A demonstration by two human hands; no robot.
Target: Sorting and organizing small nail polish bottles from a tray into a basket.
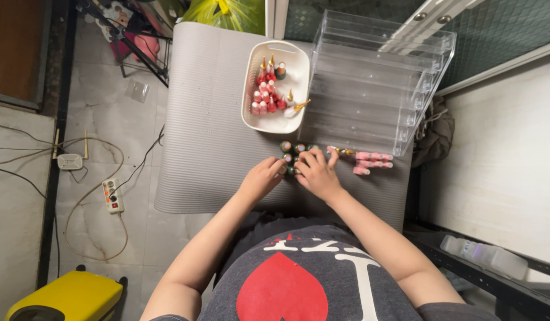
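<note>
Bottles crowd our hands; mat's left half lies open.
Our left hand [262, 176] and right hand [317, 172] pinch green-capped bottles [292, 152]; white basket [251, 89] and clear organiser [370, 89] stand beyond.

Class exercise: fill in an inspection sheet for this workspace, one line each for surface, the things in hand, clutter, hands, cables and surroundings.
Surface: grey ribbed mat laid over a tiled floor.
Things in hand: cluster of small bottles by the fingers; white basket with red, pink and gold-capped bottles; clear tiered organiser; row of pink bottles in front of it.
Clutter: yellow-green plastic bag behind the mat.
Hands: left hand and right hand both on the bottle cluster; grip cannot be told.
Cables: power strip with loose cords on the floor.
Surroundings: yellow box, dark shelf on the right.
</note>
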